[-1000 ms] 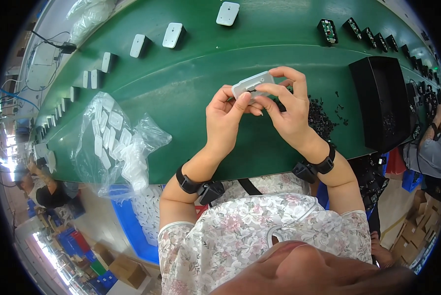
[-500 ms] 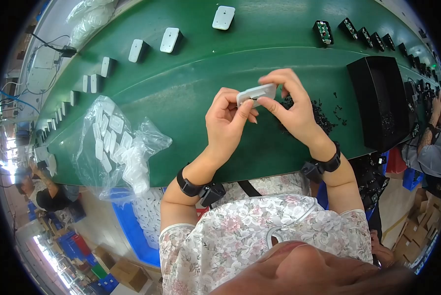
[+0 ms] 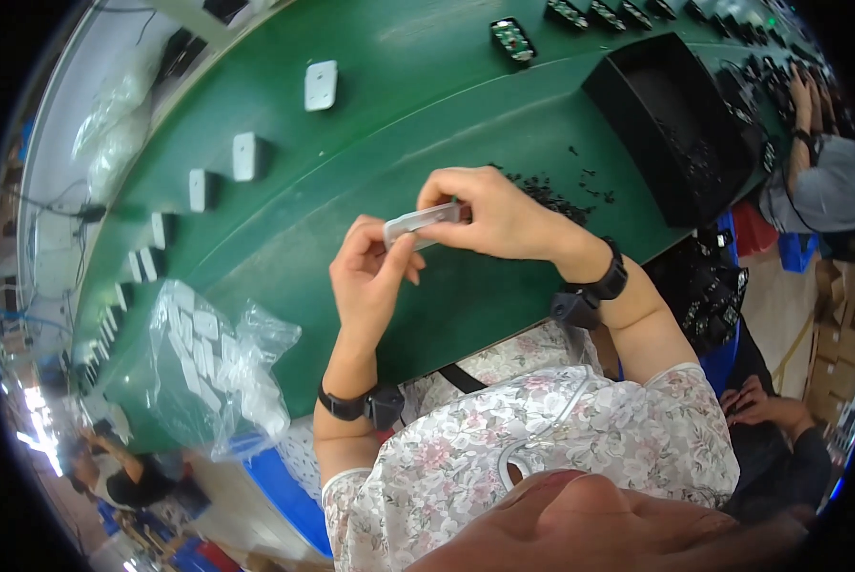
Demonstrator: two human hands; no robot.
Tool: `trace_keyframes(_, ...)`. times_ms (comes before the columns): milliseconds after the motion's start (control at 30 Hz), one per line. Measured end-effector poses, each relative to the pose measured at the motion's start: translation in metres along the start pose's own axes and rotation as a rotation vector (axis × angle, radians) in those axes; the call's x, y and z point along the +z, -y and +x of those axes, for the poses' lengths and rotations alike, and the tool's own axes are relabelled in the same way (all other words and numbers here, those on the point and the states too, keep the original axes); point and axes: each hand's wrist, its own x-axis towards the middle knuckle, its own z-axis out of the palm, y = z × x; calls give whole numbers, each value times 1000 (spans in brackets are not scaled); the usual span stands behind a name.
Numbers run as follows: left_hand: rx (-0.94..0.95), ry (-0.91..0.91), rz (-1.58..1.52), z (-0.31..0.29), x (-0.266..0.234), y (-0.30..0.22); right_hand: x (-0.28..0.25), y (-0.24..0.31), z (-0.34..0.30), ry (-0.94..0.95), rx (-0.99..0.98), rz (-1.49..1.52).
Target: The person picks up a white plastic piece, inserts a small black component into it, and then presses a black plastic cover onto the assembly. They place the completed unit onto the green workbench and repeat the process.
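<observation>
Over the green table, both hands hold a white plastic cover [image 3: 420, 223] level between them. My left hand [image 3: 366, 276] pinches its left end, thumb on the near side. At the other end my right hand [image 3: 499, 214] has its fingers curled over the cover and its thumb along the near edge. Whether a small part is also in the right fingers is hidden. Just beyond my right hand lies a pile of small black parts [image 3: 549, 196]. A clear plastic bag [image 3: 267, 345] with several white covers [image 3: 203, 326] lies to the left.
A black open box [image 3: 628, 143] stands on the green table [image 3: 351, 181] at the right. White-topped units [image 3: 321, 86] line the far left; black housings with green circuit boards [image 3: 513, 40] line the far right. A blue bin [image 3: 289, 491] is below the table edge. Co-workers sit at both sides.
The view has turned, so the table contents appear shifted. My right hand, whose fingers were raised off the cover's end, now wraps closer round it. The cover stays held in both hands.
</observation>
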Motion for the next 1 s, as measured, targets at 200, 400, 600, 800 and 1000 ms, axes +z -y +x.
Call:
trace_keyframes(200, 4, 36, -34, -1, 4, -3, -1, -4, -4, -41, -100, 2)
trace_keyframes(400, -50, -166, -170, 14, -12, 4, 1, -2, 19, 24, 187, 364)
trace_keyframes(600, -133, -353, 307, 38, -46, 24, -83, -54, 89, -756, -83, -1170)
trace_keyframes(800, 145, -321, 992, 41, -50, 38, -139, -61, 121, -156, 622, -1182)
trace_keyframes(1000, 277, -235, 1361, 11, -27, 33, -103, -86, 77, -494, -41, -296)
